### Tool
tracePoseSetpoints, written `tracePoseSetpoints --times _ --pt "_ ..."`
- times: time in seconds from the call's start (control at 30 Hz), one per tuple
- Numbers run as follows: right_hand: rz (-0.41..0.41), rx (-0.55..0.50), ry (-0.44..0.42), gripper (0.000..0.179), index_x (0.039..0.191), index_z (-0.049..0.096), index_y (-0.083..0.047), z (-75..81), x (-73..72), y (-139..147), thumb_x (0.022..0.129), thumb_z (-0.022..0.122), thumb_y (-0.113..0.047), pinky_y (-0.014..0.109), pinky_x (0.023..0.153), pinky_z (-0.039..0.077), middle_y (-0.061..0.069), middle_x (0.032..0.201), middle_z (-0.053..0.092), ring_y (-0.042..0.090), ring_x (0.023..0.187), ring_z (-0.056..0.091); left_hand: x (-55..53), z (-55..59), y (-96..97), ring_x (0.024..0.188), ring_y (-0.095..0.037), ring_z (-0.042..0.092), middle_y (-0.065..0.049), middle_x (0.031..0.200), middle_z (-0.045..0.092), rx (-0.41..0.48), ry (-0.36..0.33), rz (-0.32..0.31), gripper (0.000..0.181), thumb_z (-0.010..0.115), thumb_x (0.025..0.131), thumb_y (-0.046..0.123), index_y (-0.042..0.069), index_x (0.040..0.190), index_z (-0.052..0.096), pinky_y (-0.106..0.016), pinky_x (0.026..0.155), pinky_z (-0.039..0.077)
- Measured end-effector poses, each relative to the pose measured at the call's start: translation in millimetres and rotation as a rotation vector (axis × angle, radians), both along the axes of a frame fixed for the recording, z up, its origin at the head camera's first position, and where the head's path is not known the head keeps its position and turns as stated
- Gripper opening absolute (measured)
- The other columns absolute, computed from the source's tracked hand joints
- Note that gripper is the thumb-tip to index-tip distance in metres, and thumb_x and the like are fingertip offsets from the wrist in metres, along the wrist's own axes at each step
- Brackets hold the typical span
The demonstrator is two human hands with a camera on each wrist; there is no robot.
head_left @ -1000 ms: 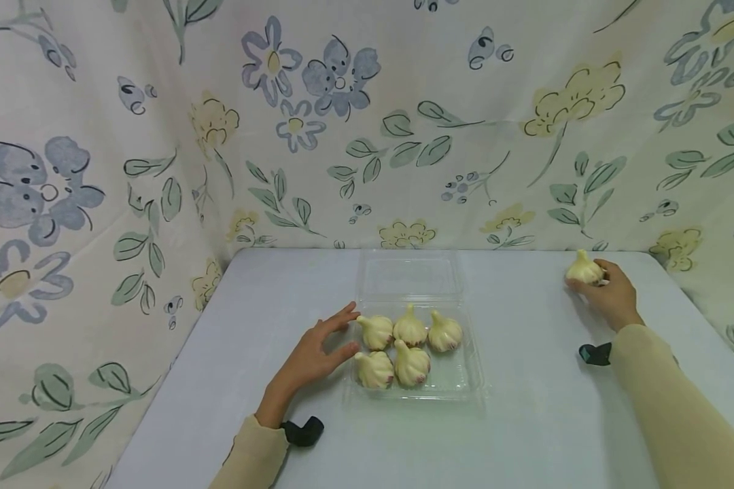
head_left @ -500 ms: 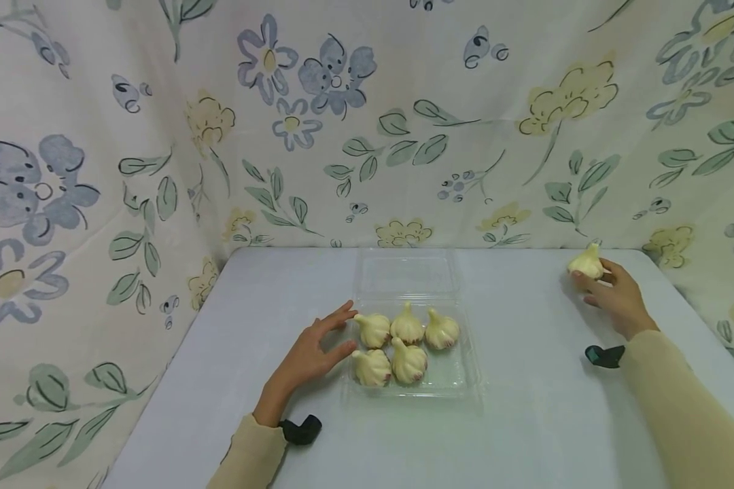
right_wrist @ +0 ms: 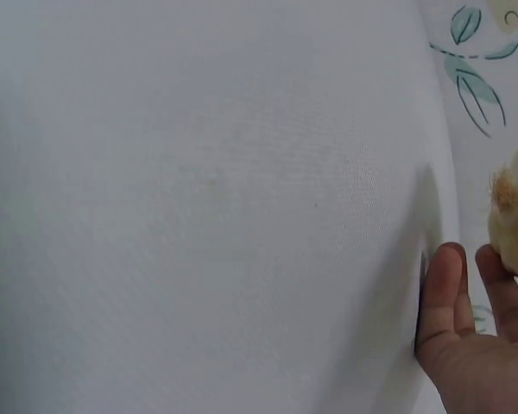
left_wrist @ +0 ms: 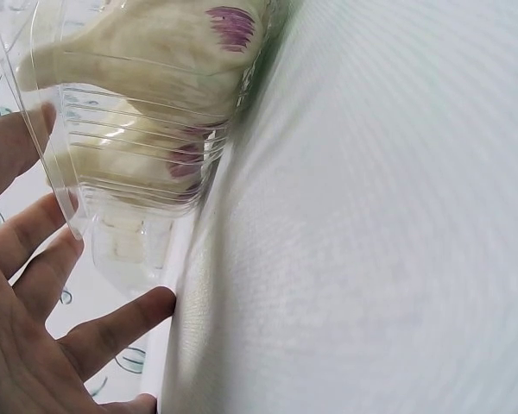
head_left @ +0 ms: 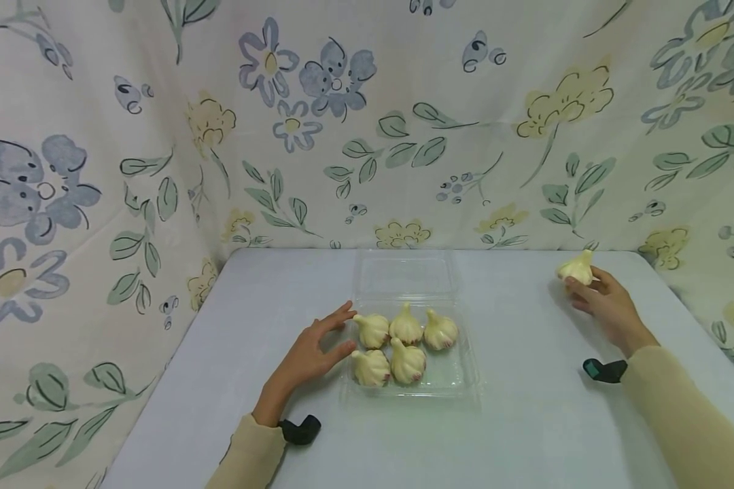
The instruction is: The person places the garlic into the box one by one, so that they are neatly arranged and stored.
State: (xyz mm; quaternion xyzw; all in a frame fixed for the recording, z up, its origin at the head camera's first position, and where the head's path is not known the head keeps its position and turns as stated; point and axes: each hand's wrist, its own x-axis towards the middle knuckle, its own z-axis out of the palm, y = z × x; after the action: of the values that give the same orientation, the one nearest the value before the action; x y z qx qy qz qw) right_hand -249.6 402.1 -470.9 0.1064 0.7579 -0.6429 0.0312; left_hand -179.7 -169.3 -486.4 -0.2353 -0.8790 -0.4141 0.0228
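Note:
My right hand (head_left: 612,309) pinches a pale garlic bulb (head_left: 575,269) at the far right of the table, the bulb's neck pointing up. In the right wrist view the same garlic bulb (right_wrist: 516,216) is partly cut off at the edge, held clear of the white cloth. At the middle, a clear plastic clamshell box (head_left: 455,382) lies open with several garlic bulbs in two rows. The front right spot holds no bulb. My left hand (head_left: 306,356) rests at the box's left side, fingers spread; in the left wrist view its fingertips touch the box rim (left_wrist: 59,159).
The box's transparent lid (head_left: 406,275) lies folded back toward the far edge of the white table (head_left: 526,435). A floral curtain (head_left: 367,136) hangs behind and on both sides. Each wrist wears a small black camera (head_left: 301,430).
The right hand has lifted the garlic bulb from the far right of the table and shifted it slightly left. My left hand stays at the box.

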Motion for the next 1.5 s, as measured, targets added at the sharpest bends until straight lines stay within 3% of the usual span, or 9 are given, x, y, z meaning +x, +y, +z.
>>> tracePoseSetpoints --times 0.13,0.4,0.57,0.67,0.97,1.5 --pt "0.016 -0.028 0.034 0.088 0.165 0.018 -0.017 -0.6 3.7 -7.4 0.096 0.072 -0.033 0.015 0.078 0.058 -0.014 0.111 0.048 -0.008 0.087 0.064 -0.1 0.3 -0.4 0.131 -0.030 0.061 0.008 0.165 0.036 0.006 -0.002 0.001 0.060 0.070 0.096 0.037 0.022 0.151 0.051 -0.071 0.122 0.015" --pt "0.085 0.210 0.044 0.087 0.165 0.014 -0.014 -3.4 9.5 -18.6 0.099 0.063 -0.044 0.015 0.082 0.058 -0.018 0.119 0.044 -0.013 0.092 0.061 -1.5 -2.6 -0.2 0.132 -0.029 0.061 0.008 0.165 0.036 0.006 -0.003 -0.004 0.059 0.069 0.097 0.037 0.026 0.151 0.051 -0.071 0.122 0.015" --pt "0.099 0.254 0.043 0.088 0.165 0.015 -0.015 -4.4 15.7 -28.2 0.098 0.063 -0.048 0.016 0.080 0.058 -0.012 0.128 0.044 -0.012 0.092 0.060 -1.6 -3.3 0.1 0.132 -0.028 0.061 0.008 0.165 0.036 0.009 -0.005 -0.007 0.058 0.070 0.097 0.037 0.027 0.151 0.051 -0.072 0.122 0.015" --pt "0.123 0.266 0.047 0.086 0.165 0.017 -0.017 -3.2 20.4 -34.0 0.099 0.063 -0.048 0.016 0.080 0.057 -0.009 0.133 0.044 -0.011 0.093 0.060 -1.3 -3.6 0.1 0.132 -0.029 0.061 0.006 0.165 0.037 0.011 -0.008 -0.010 0.058 0.070 0.096 0.036 0.026 0.151 0.051 -0.073 0.121 0.016" --pt "0.186 0.305 0.032 0.085 0.165 0.016 -0.015 -1.1 30.9 -49.7 0.101 0.059 -0.050 0.020 0.080 0.056 0.025 0.161 0.029 -0.010 0.097 0.054 -1.2 -2.8 0.2 0.131 -0.030 0.062 0.004 0.164 0.037 0.016 -0.005 -0.015 0.058 0.071 0.096 0.035 0.023 0.150 0.052 -0.074 0.120 0.016" --pt "0.237 0.323 0.095 0.079 0.162 0.021 -0.009 -0.1 45.2 -65.0 0.102 0.061 -0.042 0.022 0.079 0.057 0.024 0.160 0.033 -0.009 0.098 0.056 -1.9 -3.1 0.4 0.131 -0.029 0.061 0.006 0.164 0.037 0.008 -0.014 -0.009 0.058 0.071 0.096 0.036 0.026 0.150 0.052 -0.073 0.121 0.015"
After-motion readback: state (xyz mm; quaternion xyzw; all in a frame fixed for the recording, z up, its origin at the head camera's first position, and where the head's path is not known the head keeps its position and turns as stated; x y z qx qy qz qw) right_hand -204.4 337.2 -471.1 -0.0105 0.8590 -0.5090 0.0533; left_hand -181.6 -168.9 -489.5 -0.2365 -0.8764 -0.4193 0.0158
